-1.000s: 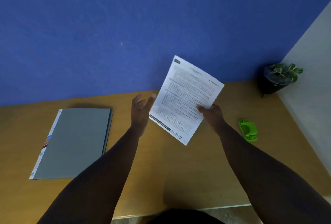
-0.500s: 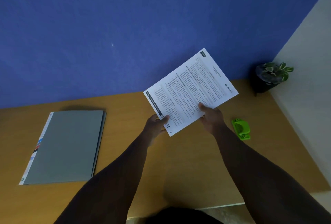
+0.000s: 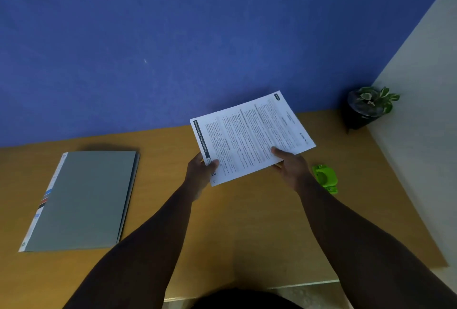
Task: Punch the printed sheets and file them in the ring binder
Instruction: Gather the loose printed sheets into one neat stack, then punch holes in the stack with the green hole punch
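Matt paper sheets (image 3: 249,133); wooden desk (image 3: 247,222)

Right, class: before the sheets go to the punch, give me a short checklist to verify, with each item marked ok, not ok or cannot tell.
1. Printed sheets gripped by both hands: ok. The left hand pinches the near left corner and the right hand holds the near right edge.
2. Sheet edges squared into one stack: cannot tell; only the top page shows.
3. Green hole punch within reach: ok, it sits on the desk just right of the right hand.
4. Punch slot facing the sheets: cannot tell.
5. Grey ring binder open to receive pages: not ok, it lies closed to the left.
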Demonstrator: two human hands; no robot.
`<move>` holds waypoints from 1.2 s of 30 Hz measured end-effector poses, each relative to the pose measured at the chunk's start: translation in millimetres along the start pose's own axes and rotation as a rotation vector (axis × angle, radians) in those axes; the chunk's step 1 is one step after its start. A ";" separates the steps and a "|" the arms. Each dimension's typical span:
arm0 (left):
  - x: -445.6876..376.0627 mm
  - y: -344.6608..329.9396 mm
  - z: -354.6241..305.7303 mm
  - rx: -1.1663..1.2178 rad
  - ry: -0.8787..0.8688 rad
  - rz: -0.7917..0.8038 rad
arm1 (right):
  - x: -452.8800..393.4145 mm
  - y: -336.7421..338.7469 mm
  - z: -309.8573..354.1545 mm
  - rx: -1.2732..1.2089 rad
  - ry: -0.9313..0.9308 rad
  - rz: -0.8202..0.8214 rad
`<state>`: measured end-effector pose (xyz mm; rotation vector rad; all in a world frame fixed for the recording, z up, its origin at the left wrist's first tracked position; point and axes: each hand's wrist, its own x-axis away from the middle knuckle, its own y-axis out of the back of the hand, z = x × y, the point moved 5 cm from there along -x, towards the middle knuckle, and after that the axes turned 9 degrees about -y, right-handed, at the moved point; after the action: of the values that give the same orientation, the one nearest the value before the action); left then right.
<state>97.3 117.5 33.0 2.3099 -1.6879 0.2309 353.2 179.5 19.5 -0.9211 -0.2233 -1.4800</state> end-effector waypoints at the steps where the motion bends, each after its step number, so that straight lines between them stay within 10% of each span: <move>1: -0.6 2.2 0.0 -0.030 -0.003 0.002 | -0.2 5.2 1.0 0.014 -0.004 -0.021; 21: -48.4 33.3 -26.3 -0.251 -0.067 0.270 | 15.8 48.7 -7.6 0.196 0.025 -0.305; 36: -48.7 9.2 -12.8 0.285 0.095 0.140 | 40.8 69.0 -59.6 -0.263 0.012 -0.419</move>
<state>73.9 163.0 32.4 2.3298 -1.8744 0.6374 397.7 99.3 -19.9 -1.1224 -0.2254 -1.9341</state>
